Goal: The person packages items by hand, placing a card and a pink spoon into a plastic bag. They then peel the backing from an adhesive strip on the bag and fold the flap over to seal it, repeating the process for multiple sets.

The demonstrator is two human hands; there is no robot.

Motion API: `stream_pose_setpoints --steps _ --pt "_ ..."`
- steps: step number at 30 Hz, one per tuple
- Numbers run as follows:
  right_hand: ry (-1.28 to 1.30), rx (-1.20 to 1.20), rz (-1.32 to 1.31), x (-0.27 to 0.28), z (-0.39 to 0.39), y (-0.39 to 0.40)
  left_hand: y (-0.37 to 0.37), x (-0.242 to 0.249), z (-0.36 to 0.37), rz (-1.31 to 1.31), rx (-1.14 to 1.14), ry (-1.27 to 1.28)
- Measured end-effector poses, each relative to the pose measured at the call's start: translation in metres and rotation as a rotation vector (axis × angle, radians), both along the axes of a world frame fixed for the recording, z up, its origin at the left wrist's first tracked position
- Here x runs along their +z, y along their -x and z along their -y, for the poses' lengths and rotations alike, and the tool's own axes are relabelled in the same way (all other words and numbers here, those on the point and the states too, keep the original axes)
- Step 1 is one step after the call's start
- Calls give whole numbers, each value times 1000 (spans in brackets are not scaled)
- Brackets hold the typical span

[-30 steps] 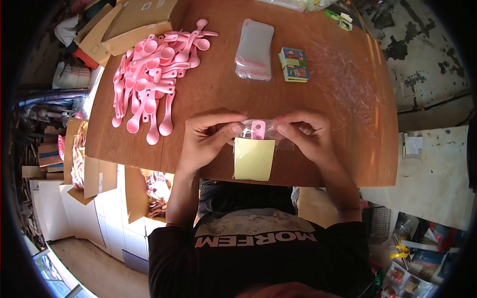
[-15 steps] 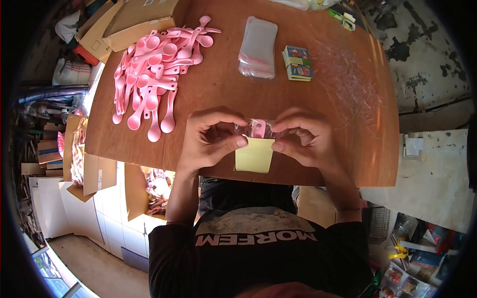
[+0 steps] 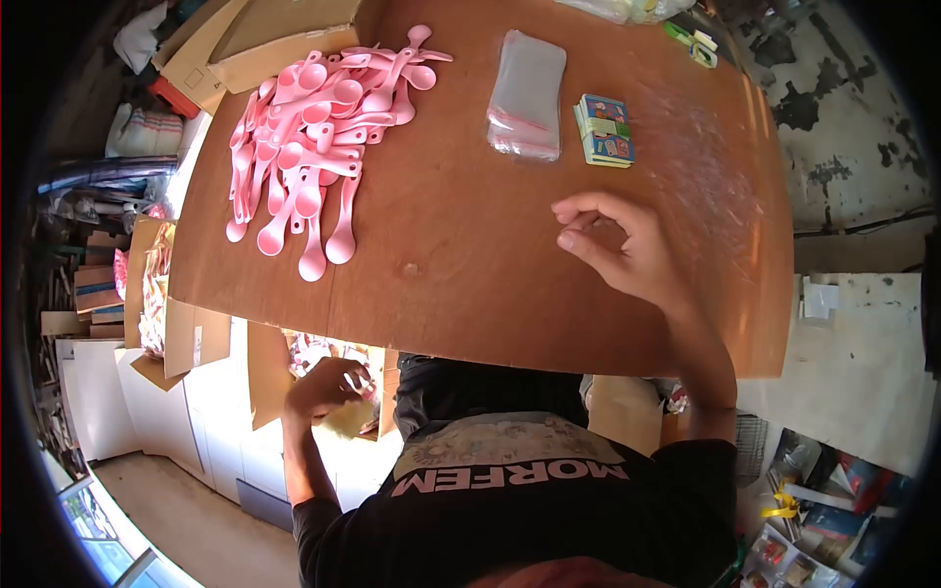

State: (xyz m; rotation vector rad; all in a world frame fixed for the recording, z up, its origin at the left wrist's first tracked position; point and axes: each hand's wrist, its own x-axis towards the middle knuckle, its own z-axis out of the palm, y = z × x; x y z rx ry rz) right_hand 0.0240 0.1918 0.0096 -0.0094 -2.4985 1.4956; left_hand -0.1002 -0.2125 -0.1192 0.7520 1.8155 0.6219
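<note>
Over the open carton at the table's lower left, my left hand [image 3: 328,387] is curled and blurred by motion. A clear plastic packet with a pale yellow card [image 3: 345,421] is at its fingers, seemingly held. My right hand [image 3: 622,245] is above the right half of the table, thumb and forefinger apart, with nothing between them. Beyond it lie a banded stack of printed cards [image 3: 605,132] and a pile of clear plastic bags [image 3: 527,98]. On the left of the table is a heap of pink spoons [image 3: 319,137].
The carton [image 3: 267,377] below the table edge contains several packets. Another filled carton [image 3: 181,338] stands farther left. A cardboard box [image 3: 284,44] rests at the back left of the wooden table [image 3: 441,304]. Thin clear plastic strips [image 3: 701,167] lie at right, green-handled scissors [image 3: 701,49] behind.
My left hand has moved down and left from the table to the carton with the packet. My right hand has let go of the packet and moved slightly up and right.
</note>
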Motion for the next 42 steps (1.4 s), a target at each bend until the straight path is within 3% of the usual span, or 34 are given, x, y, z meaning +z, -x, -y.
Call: stream_pose_setpoints --steps 1,2,3,4,6,7,8,10,11,12,13,15,16,18,21,24,26,27,29,30,32,34,35,37,38,40,42 --pt "-47 -2 -41 -1 -1 9 3 -56 33 -191 129 86" --pt "-41 12 -40 -3 -4 20 9 -80 49 -261 278 35" --pt "-103 -14 -49 -7 -7 32 13 -127 79 -521 294 5" --pt "-165 -43 -61 -11 -10 44 20 -177 109 -539 334 112" --pt "-237 -111 -146 -23 -16 74 17 -215 130 -521 269 272" --pt "-423 -186 -157 -25 -21 87 17 -204 113 -387 226 392" --pt "-610 -260 -166 -28 -24 98 11 -201 102 -420 215 268" --pt "-734 -298 -76 -40 -30 115 3 -134 47 -194 303 105" --pt "-860 -341 12 -46 -32 122 2 -132 40 -117 238 54" --pt "-860 -338 11 -50 -35 126 0 -130 34 -39 171 3" --pt "-842 -367 7 -54 -37 129 -3 -94 21 18 55 -142" --pt "-827 -399 0 -52 -38 131 -8 -14 -11 236 29 -60" --pt "-796 -412 21 -47 -35 129 -10 -12 -9 235 -73 -336" --pt "-769 -432 45 -43 -35 125 -4 41 -28 314 -236 -504" --pt "-730 -450 -10 -40 -35 115 3 78 -48 325 -358 -678" --pt "-551 -257 -51 -17 -7 83 -4 88 -80 78 -13 -990" --pt "-447 -67 47 -1 21 52 -15 98 -117 -528 248 -916" --pt "-419 49 88 7 32 39 -17 102 -134 -527 246 -918" --pt "-237 179 148 16 51 16 -16 108 -162 -922 48 -949" --pt "-139 227 144 17 53 9 -19 105 -166 -917 40 -957" --pt "-83 181 171 27 43 3 -29 92 -171 -191 189 -983" --pt "-93 28 159 27 20 4 -27 86 -172 -237 201 -990" --pt "-136 -188 125 18 6 7 -24 82 -173 -244 242 -972" --pt "-612 -388 -117 -5 -43 22 -28 78 -177 -139 400 -973" --pt "-616 -394 -118 -17 -61 23 -29 76 -179 -137 394 -978" --pt "-1087 -458 -131 -32 -83 22 -26 71 -183 -69 477 -1032" --pt "-1075 -460 -145 -37 -84 14 -23 75 -186 -133 439 -1048"
